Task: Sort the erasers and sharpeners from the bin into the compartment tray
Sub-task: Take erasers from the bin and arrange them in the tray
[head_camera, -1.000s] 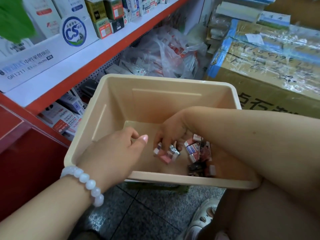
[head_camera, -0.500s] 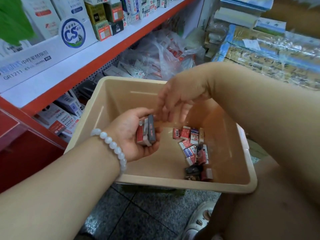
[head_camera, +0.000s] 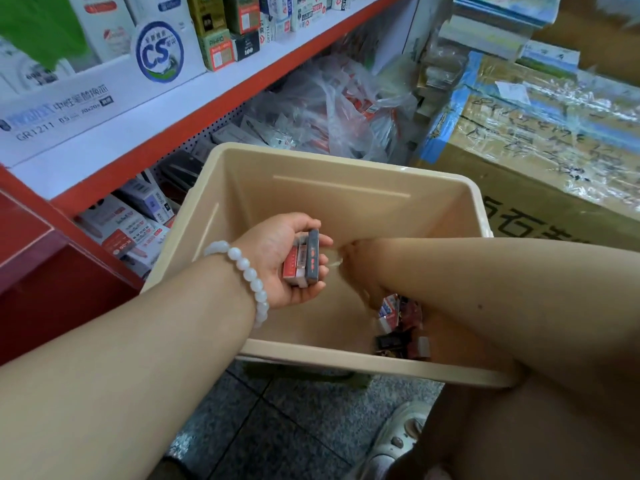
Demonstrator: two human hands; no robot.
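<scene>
A beige plastic bin [head_camera: 346, 188] stands on the floor in front of me. My left hand [head_camera: 277, 258], palm up over the bin, holds a small stack of wrapped erasers [head_camera: 304, 261], red and dark ones, with its fingers curled round them. My right hand [head_camera: 360, 271] reaches down into the bin beside the left one; it is blurred and its fingers are hidden behind the wrist. A heap of several small erasers and sharpeners [head_camera: 398, 323] lies in the bin's near right corner, partly covered by my right forearm. No compartment tray is in view.
A red-edged shop shelf [head_camera: 194, 109] with stationery boxes runs along the left. A plastic bag of goods [head_camera: 332, 109] lies behind the bin. A taped cardboard carton [head_camera: 540, 140] stands at the right. A shoe [head_camera: 398, 441] rests on the grey tiled floor.
My right hand dropped from above the bin down toward the heap. My left hand turned palm up earlier and still holds the erasers, a little further forward.
</scene>
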